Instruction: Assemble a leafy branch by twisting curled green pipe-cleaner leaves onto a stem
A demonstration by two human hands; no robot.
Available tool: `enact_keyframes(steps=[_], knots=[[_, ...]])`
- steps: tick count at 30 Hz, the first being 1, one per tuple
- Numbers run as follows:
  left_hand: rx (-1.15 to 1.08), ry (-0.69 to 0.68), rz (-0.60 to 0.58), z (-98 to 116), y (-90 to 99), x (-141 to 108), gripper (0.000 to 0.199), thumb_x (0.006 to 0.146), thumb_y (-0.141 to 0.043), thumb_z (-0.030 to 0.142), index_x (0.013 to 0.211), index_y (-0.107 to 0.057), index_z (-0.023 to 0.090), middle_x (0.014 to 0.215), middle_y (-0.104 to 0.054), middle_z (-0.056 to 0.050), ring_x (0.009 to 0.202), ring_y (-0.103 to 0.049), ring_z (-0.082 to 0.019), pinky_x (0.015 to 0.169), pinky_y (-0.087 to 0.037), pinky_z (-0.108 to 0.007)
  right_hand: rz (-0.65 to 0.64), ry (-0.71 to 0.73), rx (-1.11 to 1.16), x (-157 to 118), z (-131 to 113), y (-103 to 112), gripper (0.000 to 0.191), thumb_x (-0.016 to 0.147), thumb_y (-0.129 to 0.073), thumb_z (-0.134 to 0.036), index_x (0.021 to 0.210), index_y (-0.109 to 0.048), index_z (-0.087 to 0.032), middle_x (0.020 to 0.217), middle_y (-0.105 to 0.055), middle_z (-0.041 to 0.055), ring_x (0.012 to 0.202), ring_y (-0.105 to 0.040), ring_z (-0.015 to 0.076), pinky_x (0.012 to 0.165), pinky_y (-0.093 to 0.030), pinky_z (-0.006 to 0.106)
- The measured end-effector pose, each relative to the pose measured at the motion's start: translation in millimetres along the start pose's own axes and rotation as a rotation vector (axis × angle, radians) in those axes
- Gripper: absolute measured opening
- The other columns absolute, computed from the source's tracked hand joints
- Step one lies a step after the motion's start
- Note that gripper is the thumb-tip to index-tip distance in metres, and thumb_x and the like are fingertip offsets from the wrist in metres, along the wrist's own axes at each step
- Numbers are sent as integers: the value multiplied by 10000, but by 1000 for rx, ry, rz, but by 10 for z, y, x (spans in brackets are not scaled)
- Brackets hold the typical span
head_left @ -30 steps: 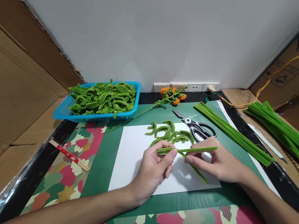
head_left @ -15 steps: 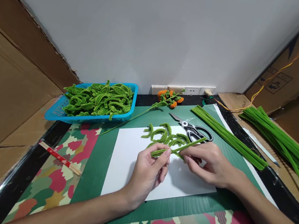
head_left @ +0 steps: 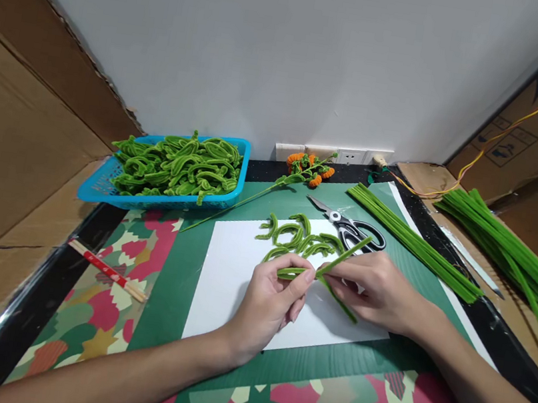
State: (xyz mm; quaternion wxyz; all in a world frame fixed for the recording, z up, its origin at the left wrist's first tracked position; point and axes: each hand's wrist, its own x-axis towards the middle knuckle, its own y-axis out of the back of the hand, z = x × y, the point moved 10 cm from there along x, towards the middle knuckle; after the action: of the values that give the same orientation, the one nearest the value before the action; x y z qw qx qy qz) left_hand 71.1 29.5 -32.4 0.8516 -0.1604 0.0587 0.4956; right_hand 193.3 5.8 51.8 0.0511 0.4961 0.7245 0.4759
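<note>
My left hand [head_left: 280, 294] pinches a green pipe cleaner [head_left: 348, 256] between thumb and fingertips, a folded part of it lying across the fingers. Close beside it, my right hand [head_left: 371, 291] has its fingers closed on the same pipe cleaner where two ends spread apart. One end points up and right; the other slants down toward the white paper [head_left: 220, 288]. Several short, bent green pipe-cleaner pieces [head_left: 289, 235] lie on the paper just beyond my hands. Scissors [head_left: 349, 227] with black-and-grey handles rest partly open behind my right hand.
A blue basket [head_left: 91, 188] heaped with curled green pieces stands back left. An orange-flowered stem [head_left: 297, 177] lies behind the scissors. Bundles of straight pipe cleaners [head_left: 414, 243] sit at right, beside a white pen-like tool [head_left: 472, 262]. Wrapped chopsticks [head_left: 107, 269] lie left; cardboard walls flank the table.
The pipe cleaner's free ends have parted: one now points down and right below my right hand, the other still upward. My fingers have come closer together. The view has shifted slightly.
</note>
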Motion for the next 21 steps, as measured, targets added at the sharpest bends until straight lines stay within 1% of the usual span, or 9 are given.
enact_keyframes(steps=[4,9,13,16,21], knots=[[48,6,-40,7,-30,-21,354,976,-754,548,999,-659,208,465,-516,90,368,-360,-60,362,-282,-135,4,14,-67,-20,-21,-3,212,961,-594,-125,782,-694,-180,634,-621,-5,546,-474,123,580,-321,280],[88,-25,-43,62,-38,-55,317,979,-766,497,954,-671,195,474,-502,93,382,-381,-56,387,-297,-142,19,3,-84,-21,-39,-35,247,921,-626,-169,674,-631,-179,559,-521,-41,512,-379,102,566,-276,284],[92,-66,-63,113,-81,-54,255,951,-811,398,913,-695,174,493,-506,90,401,-411,-55,411,-326,-151,7,-67,13,-8,-14,-67,270,885,-611,-160,625,-540,-181,550,-497,-55,515,-376,79,560,-269,252],[95,-90,-76,135,-106,-53,225,945,-816,351,900,-695,166,510,-507,89,417,-435,-58,427,-346,-157,4,-123,13,-4,13,-86,279,858,-617,-167,609,-491,-181,536,-468,-64,507,-345,69,553,-246,242],[100,-100,-102,149,-136,-67,188,962,-792,307,904,-676,171,539,-516,91,438,-449,-59,453,-368,-165,-29,-213,29,-20,76,-181,304,857,-600,-202,582,-471,-183,513,-450,-56,496,-357,70,555,-249,244]])
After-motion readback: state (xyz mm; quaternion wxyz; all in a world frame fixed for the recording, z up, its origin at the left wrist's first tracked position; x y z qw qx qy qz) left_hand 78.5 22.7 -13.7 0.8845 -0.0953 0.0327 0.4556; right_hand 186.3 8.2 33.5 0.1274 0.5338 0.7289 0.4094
